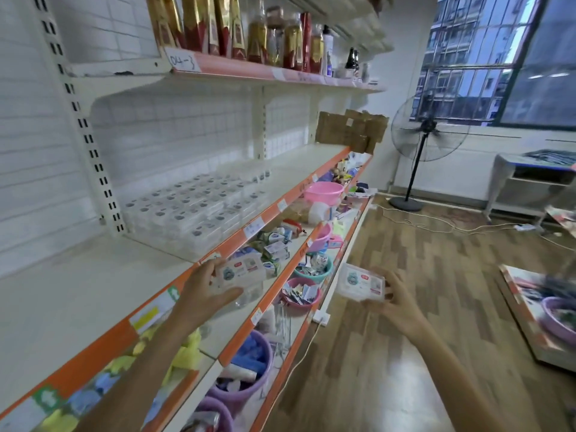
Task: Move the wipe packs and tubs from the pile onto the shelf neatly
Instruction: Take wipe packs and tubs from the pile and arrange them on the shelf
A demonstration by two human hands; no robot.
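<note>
**Two more wipe packs heading for the shelf**

A good share of the stocking is looking done: rows of clear tubs [193,207] are already sitting in a tidy block on the white shelf [78,294], reaching back toward the wall. Judging by what is in hand, the job is still going on, and the stretch of shelf nearer the camera is standing bare. The pile itself is not showing here, so how much is left cannot be told.

The left hand [202,285] is holding a wipe pack [240,272] right at the orange front edge of the shelf, just in front of the block of tubs. Its fingers are curling over the pack's near end and the thumb is pressing up from beneath, so the pack is clamped between them with its label facing up.

The right hand [396,304] is holding a second wipe pack [361,282] out over the wooden floor [405,244], well apart from the shelf. The pack is lying beyond the palm, tilted, with spread fingers gripping its right-hand edge (the motion blur is making the exact finger placement hard to read).
</note>
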